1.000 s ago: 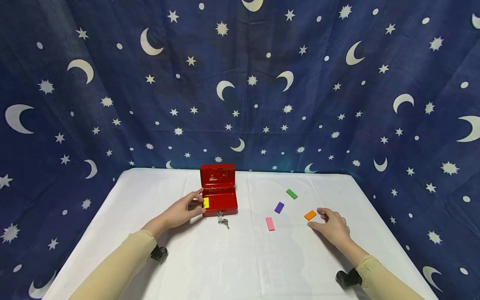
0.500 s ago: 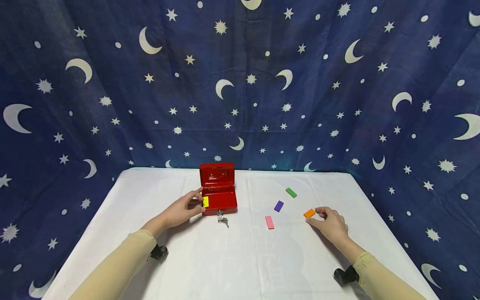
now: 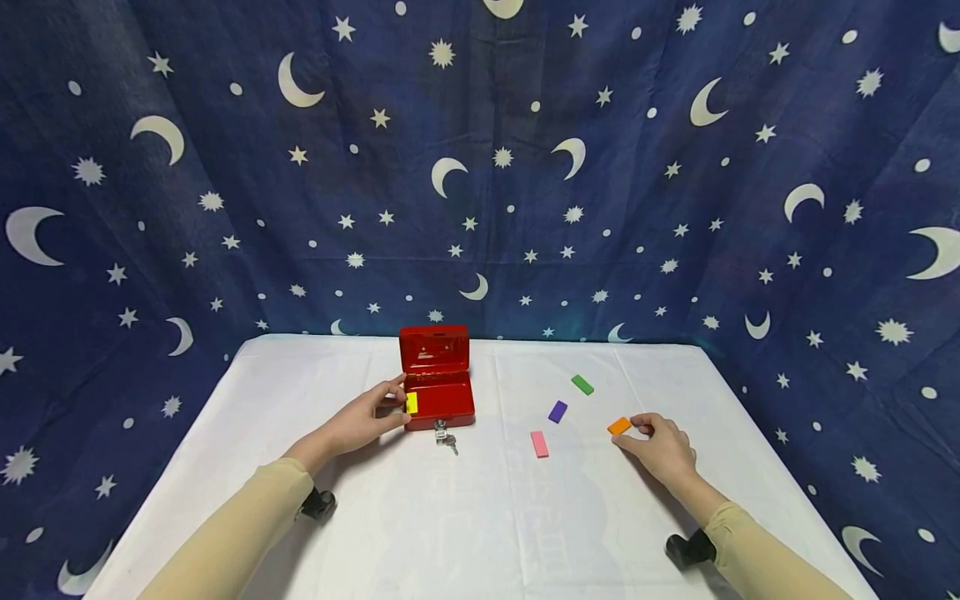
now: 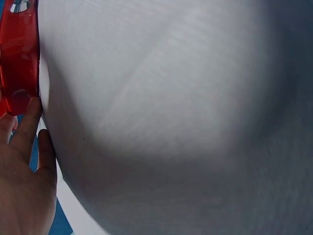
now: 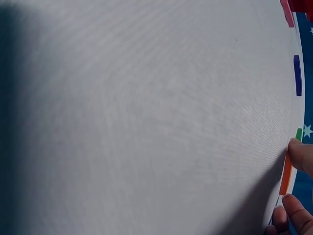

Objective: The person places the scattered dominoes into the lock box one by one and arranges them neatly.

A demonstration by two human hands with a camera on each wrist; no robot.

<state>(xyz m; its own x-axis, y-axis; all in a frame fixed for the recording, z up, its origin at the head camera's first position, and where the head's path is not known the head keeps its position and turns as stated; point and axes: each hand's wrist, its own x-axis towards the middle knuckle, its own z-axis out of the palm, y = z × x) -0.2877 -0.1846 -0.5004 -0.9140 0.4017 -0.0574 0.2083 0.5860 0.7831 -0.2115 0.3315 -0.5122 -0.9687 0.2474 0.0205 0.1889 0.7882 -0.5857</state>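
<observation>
A red cash box stands on the table with its lid raised and a yellow rectangle at the left inside. My left hand holds the box's left side, thumb at the front corner and index finger near the hinge. In the left wrist view the thumb touches the red wall. At the right, my right hand has thumb and index finger at opposite ends of an orange block, which lies flat on the cloth. The right wrist view shows the thumb covering one end of the orange block.
A pink block, a purple block and a green block lie between the box and my right hand. Keys hang from the lock at the box's front. A starry blue curtain closes off the back and sides.
My right thumb and index finger have come in closer on the orange block, the hand shifting slightly left. The left hand and the box stay in place.
</observation>
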